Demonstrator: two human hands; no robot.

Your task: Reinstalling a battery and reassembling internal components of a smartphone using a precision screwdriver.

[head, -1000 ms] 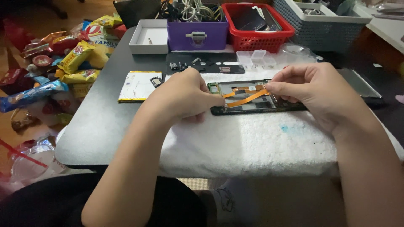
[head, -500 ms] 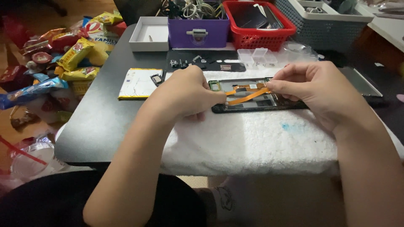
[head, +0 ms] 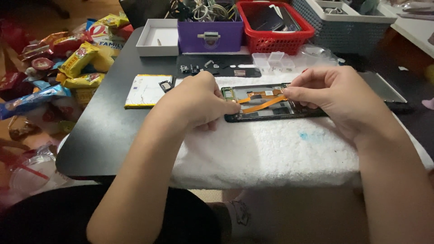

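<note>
Opened phone (head: 271, 105) is lying on a white towel (head: 271, 153) on the table (head: 104, 126); left hand (head: 199, 103) is pressing its left end, right hand (head: 334, 99) is pinching an orange ribbon cable (head: 264, 103).

An opened black phone frame (head: 271, 110), orange ribbon cables (head: 260, 103) across its inside, lies flat on white towel (head: 271, 153).
</note>
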